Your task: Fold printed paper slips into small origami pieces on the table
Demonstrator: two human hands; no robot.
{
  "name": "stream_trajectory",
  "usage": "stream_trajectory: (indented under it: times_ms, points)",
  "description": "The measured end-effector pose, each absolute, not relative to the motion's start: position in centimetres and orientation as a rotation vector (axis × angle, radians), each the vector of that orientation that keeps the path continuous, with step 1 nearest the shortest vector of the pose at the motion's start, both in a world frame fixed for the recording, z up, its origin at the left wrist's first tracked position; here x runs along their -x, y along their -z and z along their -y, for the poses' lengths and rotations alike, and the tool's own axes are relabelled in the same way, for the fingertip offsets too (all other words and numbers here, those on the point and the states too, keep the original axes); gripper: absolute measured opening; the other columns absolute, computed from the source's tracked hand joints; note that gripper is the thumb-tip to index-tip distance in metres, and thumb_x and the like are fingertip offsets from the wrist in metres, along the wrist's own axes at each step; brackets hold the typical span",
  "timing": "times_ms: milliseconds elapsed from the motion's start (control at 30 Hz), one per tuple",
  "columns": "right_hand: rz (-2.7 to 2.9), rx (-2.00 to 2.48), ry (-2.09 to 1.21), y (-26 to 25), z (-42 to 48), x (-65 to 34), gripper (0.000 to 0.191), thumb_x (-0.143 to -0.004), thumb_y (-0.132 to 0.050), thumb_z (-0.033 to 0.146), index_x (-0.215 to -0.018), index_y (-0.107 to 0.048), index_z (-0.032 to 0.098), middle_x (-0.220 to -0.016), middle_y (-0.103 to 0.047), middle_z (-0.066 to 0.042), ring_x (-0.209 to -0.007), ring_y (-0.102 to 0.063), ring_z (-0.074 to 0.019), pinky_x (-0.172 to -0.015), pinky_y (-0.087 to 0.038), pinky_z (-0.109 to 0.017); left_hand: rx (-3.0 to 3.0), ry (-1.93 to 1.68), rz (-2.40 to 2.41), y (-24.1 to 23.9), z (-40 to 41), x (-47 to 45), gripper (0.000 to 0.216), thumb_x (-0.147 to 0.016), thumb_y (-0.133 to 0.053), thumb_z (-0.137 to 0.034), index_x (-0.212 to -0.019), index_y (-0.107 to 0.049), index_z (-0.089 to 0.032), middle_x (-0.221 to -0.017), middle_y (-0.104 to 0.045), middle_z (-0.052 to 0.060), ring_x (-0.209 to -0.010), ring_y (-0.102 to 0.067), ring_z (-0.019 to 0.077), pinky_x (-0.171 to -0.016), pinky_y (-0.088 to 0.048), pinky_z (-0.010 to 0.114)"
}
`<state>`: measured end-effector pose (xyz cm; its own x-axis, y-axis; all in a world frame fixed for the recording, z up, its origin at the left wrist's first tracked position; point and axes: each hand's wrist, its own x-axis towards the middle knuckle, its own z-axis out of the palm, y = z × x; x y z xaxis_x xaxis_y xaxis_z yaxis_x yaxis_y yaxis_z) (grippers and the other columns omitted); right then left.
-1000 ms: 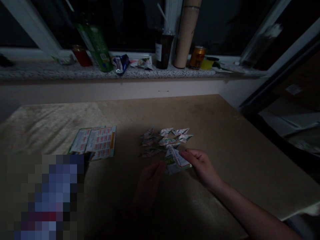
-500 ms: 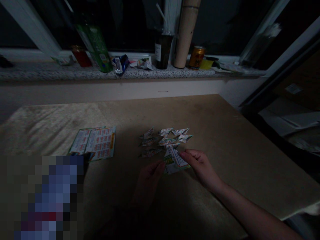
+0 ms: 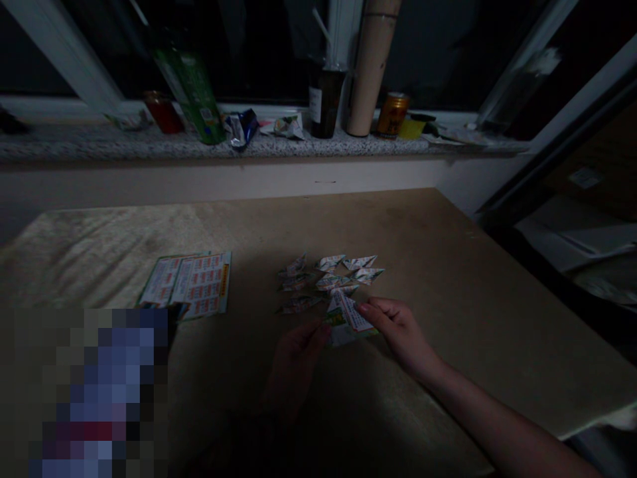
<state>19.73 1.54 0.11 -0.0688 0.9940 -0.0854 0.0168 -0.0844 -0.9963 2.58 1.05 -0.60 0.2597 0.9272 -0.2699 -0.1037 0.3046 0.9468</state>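
A small printed paper piece (image 3: 348, 320), partly folded, is held just above the brown table (image 3: 448, 285) between both hands. My right hand (image 3: 398, 332) pinches its right edge with thumb and fingers closed. Its left edge is gripped by my left hand (image 3: 296, 362), which lies in deep shadow. Just behind the paper lies a cluster of several small folded paper pieces (image 3: 328, 279). A flat stack of printed paper sheets (image 3: 192, 285) rests on the table to the left.
A stone window ledge (image 3: 74, 143) at the back carries a green bottle (image 3: 192, 86), a red jar (image 3: 162, 111), a dark cup with a straw (image 3: 324, 93), a cardboard tube (image 3: 371, 66), a gold can (image 3: 392, 114) and wrappers. The table's right edge drops off toward dark clutter.
Both hands and the paper piece have shifted very slightly; the left fingers have closed a little tighter on the paper's edge. Nothing else has moved.
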Motion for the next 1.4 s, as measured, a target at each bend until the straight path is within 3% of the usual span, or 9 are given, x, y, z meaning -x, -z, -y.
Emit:
stream_trajectory:
  times_ms: [233, 500, 1000, 1400]
  points:
    - [1.272, 1.227, -1.326, 0.03, -1.56, -19.79, 0.045, -0.081, -0.056, 0.048, -0.052, -0.035, 0.02, -0.054, -0.025, 0.006, -0.05, -0.024, -0.009, -0.047, -0.021, -0.024, -0.861, -0.908, -1.096, 1.05, -1.04, -2.76, 0.025, -0.079, -0.062, -0.037, -0.089, -0.073, -0.017, -0.077, -0.072, 0.001, -0.07, -0.063, 0.0161, -0.065, -0.045, 0.021]
    - [1.346, 1.201, -1.348, -0.18, -1.48, -19.6, 0.044, -0.082, -0.053, 0.051, -0.054, -0.038, 0.019, -0.056, -0.029, 0.005, -0.052, -0.027, -0.0095, -0.049, -0.024, -0.024, -0.957, -0.904, -1.115, 0.75, -1.09, -2.5, 0.027, -0.081, -0.06, -0.038, -0.091, -0.073, -0.016, -0.072, -0.07, 0.0, -0.065, -0.06, 0.0148, -0.066, -0.046, 0.023]
    - [1.252, 1.224, -1.355, 0.22, -1.53, -19.95, 0.04, -0.082, -0.054, 0.047, -0.057, -0.042, 0.019, -0.056, -0.032, 0.005, -0.052, -0.029, -0.0092, -0.05, -0.027, -0.023, -0.976, -0.937, -0.985, 1.52, -1.1, -2.62, 0.027, -0.085, -0.055, -0.034, -0.104, -0.068, -0.02, -0.094, -0.072, 0.0, -0.086, -0.063, 0.0168, -0.083, -0.045, 0.025]
    - [1.305, 1.228, -1.294, 0.11, -1.68, -19.76, 0.045, -0.08, -0.054, 0.05, -0.053, -0.035, 0.02, -0.054, -0.027, 0.006, -0.05, -0.026, -0.0085, -0.047, -0.023, -0.023, -1.023, -0.937, -1.047, 1.63, -1.27, -2.52, 0.03, -0.084, -0.056, -0.036, -0.105, -0.068, -0.019, -0.095, -0.072, 0.002, -0.085, -0.064, 0.0182, -0.08, -0.047, 0.026]
